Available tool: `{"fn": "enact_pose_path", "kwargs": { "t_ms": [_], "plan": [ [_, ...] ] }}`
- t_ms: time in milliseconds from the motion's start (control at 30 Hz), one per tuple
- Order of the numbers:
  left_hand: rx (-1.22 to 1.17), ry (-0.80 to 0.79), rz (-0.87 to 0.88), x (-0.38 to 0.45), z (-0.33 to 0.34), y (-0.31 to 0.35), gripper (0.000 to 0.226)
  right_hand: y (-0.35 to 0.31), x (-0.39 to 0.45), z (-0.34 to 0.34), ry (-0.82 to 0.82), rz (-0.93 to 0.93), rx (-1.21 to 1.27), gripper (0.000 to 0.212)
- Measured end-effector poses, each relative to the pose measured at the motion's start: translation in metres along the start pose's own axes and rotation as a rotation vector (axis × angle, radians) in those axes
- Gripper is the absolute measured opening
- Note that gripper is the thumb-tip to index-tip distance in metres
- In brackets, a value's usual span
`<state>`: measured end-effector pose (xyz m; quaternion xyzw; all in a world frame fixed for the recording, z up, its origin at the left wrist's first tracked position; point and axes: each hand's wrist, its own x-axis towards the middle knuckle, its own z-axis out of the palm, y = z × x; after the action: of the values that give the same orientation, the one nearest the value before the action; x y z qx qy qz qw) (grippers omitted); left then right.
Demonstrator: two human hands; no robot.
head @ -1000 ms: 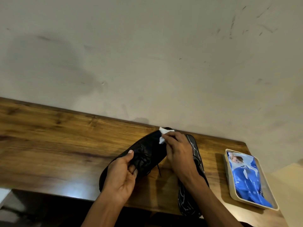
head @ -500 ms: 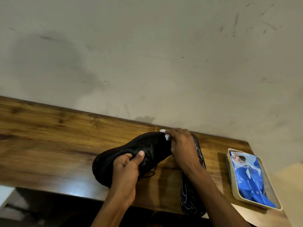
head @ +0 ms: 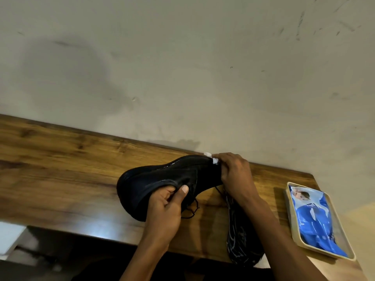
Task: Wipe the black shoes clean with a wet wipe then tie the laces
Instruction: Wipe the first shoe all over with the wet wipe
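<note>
A: Black shoe first: where is it, taking the wipes tray as the marker?

B: Well to the left of the tray, lifted off the wooden table and tipped on its side. The left hand grips it at the collar, thumb over the edge and fingers curled under. Its laces hang loose below.

A: And the other hand?

B: The right hand is closed around the shoe's end nearest the tray, its fingers bunched on a white wet wipe. Only a small corner of the wipe shows.

A: The second shoe?

B: The second shoe lies on the table between the held shoe and the tray, partly hidden by the right forearm.

A: So how should this wiping step go?

B: I'd judge it best to keep the left grip firm so the shoe doesn't twist, then draw the wipe in long passes away from the tray, toward the far end. Unfolding the wipe would put more clean surface on the leather. Turning the shoe would bring the hidden side round. I'd keep the loose laces out of the wipe's path, since tying comes afterwards.

A: Is the blue wipes pack handy?

B: Yes, it lies in the tray, within reach of the right hand if a fresh wipe is needed.
</note>
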<state>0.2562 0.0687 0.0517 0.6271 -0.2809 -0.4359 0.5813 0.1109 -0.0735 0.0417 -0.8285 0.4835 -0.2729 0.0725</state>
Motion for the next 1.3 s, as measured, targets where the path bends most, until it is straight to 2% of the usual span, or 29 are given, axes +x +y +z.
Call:
{"fn": "enact_pose_path", "kwargs": {
  "t_ms": [100,133,233,367,567,700,800,1033,1200,1300],
  "plan": [
    [-0.111,0.013,-0.027,0.003,0.003,-0.003,0.015,-0.013,-0.006,0.003,0.079,-0.047,0.030,0.039],
    [-0.164,0.011,-0.043,0.004,0.004,-0.003,0.023,-0.022,-0.010,0.005,0.084,-0.086,0.048,0.038],
    [-0.357,-0.018,-0.085,0.005,0.006,-0.002,0.019,-0.050,-0.026,0.011,0.058,-0.170,0.144,0.033],
    [-0.562,-0.007,-0.157,0.007,0.004,0.003,0.030,-0.060,-0.043,0.012,0.067,-0.218,0.254,0.034],
    [-0.652,-0.043,-0.213,0.008,-0.003,0.007,0.042,-0.058,-0.052,0.009,0.068,-0.302,0.277,0.032],
    [-0.746,-0.058,-0.258,0.007,0.004,0.010,0.055,-0.045,-0.035,0.008,0.123,-0.196,0.270,0.031],
    [-0.744,-0.039,-0.257,0.007,0.007,0.007,0.054,-0.050,-0.041,0.007,0.135,-0.196,0.296,0.028],
    [-0.745,0.005,-0.265,0.011,0.004,0.001,0.048,-0.061,-0.059,0.009,0.099,-0.384,0.240,0.029],
    [-0.907,0.010,-0.292,0.017,-0.006,0.008,0.054,-0.051,-0.064,0.011,0.091,-0.344,0.293,0.024],
    [-1.030,0.022,-0.279,0.022,-0.011,0.005,0.054,-0.047,-0.060,0.012,0.146,-0.270,0.396,0.023]
  ]
}}
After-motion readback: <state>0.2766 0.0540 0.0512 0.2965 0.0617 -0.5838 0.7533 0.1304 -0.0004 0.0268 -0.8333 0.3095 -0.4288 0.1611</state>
